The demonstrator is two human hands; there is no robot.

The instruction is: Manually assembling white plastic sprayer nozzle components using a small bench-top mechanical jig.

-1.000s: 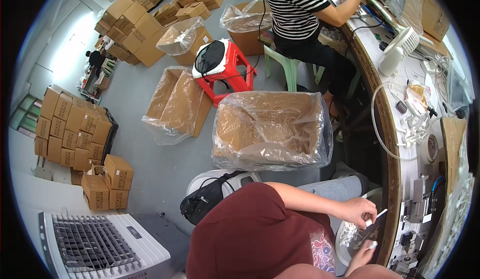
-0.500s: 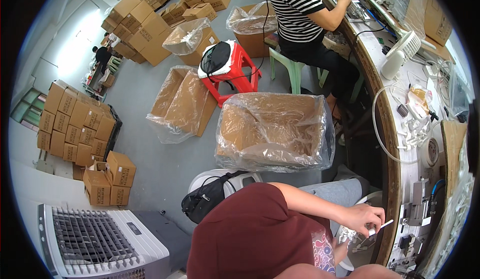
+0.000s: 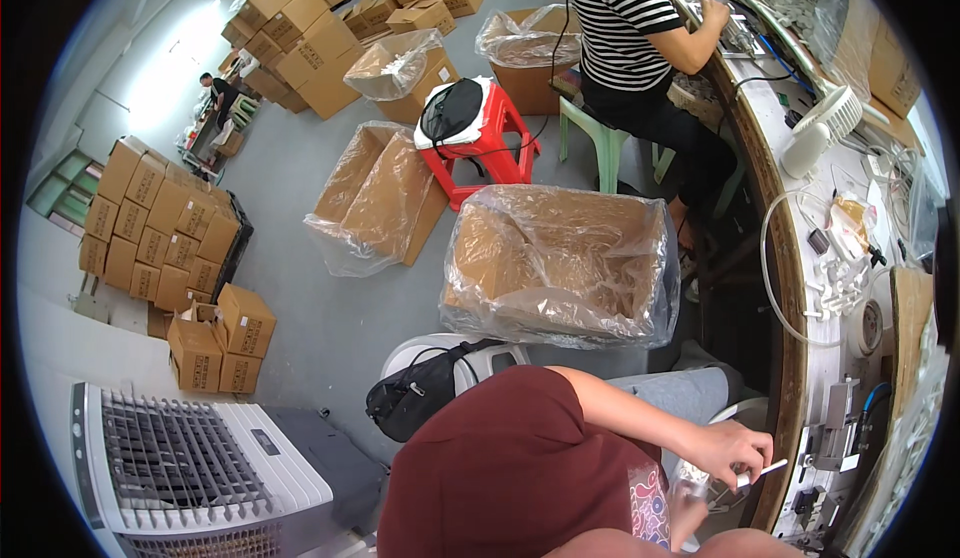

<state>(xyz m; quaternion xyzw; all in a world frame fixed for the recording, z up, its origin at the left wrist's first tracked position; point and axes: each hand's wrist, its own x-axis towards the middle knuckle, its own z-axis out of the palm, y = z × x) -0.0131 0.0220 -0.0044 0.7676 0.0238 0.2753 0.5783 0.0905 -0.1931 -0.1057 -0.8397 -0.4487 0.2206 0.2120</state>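
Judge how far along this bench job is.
Done: no finished pieces can be counted, and the lined box shows no clear contents. In hand: the left hand pinches a thin white stick at the edge of the bench; the right hand is mostly hidden. Left: probably plenty, since loose white parts lie on the bench.

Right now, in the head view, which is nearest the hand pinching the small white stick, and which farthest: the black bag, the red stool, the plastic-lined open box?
From the left hand, low right by the bench edge:
1. Plastic-lined box, on the floor just up-left of the hand.
2. Black bag, on a white stool to the left, nearly as near; a close call with the box.
3. Red stool, far up the floor beyond the box.
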